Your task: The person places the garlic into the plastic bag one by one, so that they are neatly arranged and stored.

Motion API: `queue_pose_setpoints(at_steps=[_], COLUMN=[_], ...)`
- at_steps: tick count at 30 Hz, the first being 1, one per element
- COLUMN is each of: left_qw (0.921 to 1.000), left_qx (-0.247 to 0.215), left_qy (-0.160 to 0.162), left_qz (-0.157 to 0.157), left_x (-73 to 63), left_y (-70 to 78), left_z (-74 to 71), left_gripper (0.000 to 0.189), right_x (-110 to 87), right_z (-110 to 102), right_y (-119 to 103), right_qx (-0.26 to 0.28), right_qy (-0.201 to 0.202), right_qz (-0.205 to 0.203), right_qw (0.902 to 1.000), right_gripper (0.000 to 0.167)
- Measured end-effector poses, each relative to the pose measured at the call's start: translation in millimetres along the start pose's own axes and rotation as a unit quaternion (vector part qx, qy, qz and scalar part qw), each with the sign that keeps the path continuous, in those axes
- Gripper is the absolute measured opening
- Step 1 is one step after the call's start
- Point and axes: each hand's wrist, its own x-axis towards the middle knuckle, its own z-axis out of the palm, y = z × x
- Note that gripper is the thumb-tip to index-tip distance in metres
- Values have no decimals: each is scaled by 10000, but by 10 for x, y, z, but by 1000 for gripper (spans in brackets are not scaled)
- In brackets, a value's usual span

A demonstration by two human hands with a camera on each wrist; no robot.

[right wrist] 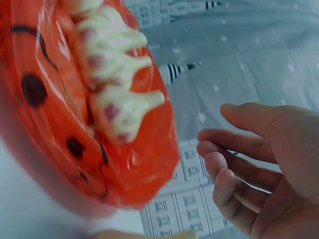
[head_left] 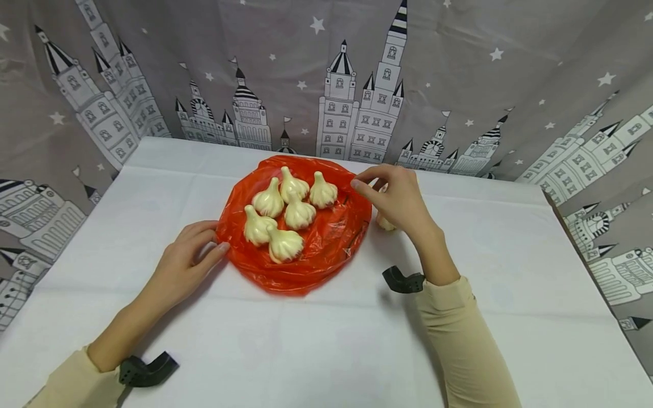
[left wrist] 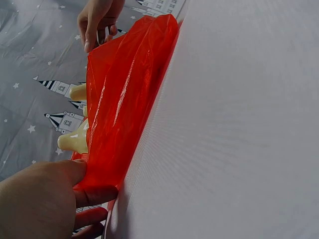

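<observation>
A red plastic bag (head_left: 331, 241) stands spread wide on the white-covered table, its rim folded out into a round. Several pale garlic bulbs (head_left: 300, 214) with stubby stems lie inside it. At the bag's left edge, my left hand (head_left: 186, 258) pinches the red film between thumb and fingers, as the left wrist view also shows. My right hand (head_left: 395, 195) is just beyond the right rim, fingers loosely bent; in the right wrist view a gap shows between its fingertips (right wrist: 227, 179) and the bag. Another garlic bulb (head_left: 385, 222) lies outside the bag, partly hidden beneath the right hand.
A white cloth (head_left: 326, 351) covers the table. Behind it hangs a grey curtain (head_left: 285, 73) printed with castles and stars, which also reaches round both sides. Black camera mounts (head_left: 148, 369) sit on both wrists. The table's right edge (head_left: 581, 249) shows brown.
</observation>
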Motion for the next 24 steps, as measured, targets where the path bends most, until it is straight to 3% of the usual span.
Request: queue_pose_setpoints(at_steps=[15, 24], left_qw=[10000, 10000], left_qx=[19, 24], left_qy=[-24, 6], left_qz=[-32, 7], left_x=[-16, -12], left_y=[-12, -4], left_z=[11, 1], left_gripper=[9, 8], right_x=[-51, -112], right_z=[-203, -298], right_y=[322, 470], right_qx=[-283, -451], right_qy=[340, 272], right_qz=[207, 337], right_qw=[9988, 9980], right_gripper=[18, 19])
